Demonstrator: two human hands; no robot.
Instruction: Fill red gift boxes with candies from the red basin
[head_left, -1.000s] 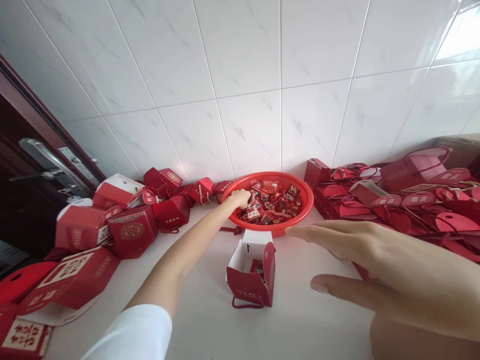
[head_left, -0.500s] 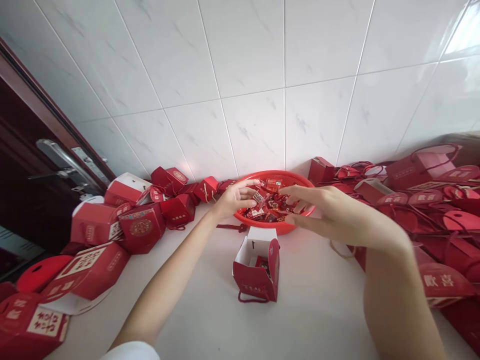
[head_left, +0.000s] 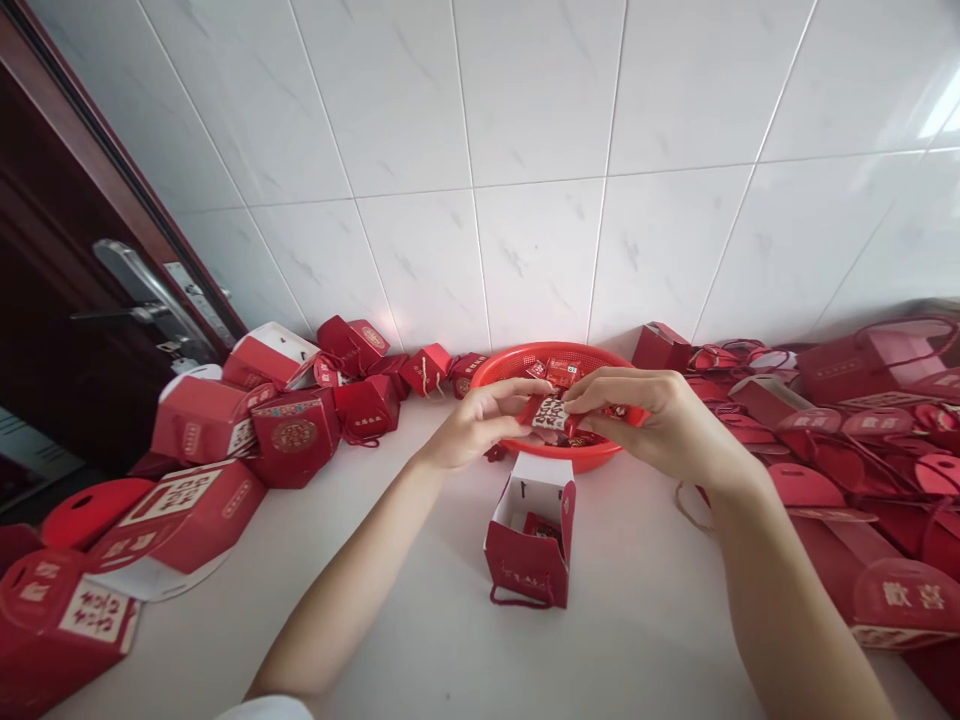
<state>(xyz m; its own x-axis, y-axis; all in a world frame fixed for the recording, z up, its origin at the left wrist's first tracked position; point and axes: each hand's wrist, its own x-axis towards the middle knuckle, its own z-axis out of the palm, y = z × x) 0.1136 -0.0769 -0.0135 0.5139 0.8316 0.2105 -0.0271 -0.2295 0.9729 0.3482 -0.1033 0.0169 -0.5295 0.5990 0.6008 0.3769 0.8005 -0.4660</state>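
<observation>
My left hand (head_left: 476, 428) and my right hand (head_left: 651, 412) meet over a red plastic basket (head_left: 589, 460) of small red-wrapped candies. Between my fingertips is a red candy packet (head_left: 550, 413) with a white double-happiness print; both hands are closed on it, the left from its left side and the right from its right end. Just in front of the basket stands an open red gift box (head_left: 525, 568) with a white inside, its back flap up and a dark red cord hanging at the front. A red packet (head_left: 541, 527) lies inside this box.
Red gift boxes (head_left: 294, 436) line the left side up to the tiled wall (head_left: 540, 250). More red boxes with cords (head_left: 892, 590) are heaped on the right. A dark door with a metal handle (head_left: 142, 290) stands at the far left. Beneath everything is a white tabletop (head_left: 420, 620).
Both hands were apart, fingers spread over the basket. Now they have come together and hold a candy packet between them. The view has shifted slightly.
</observation>
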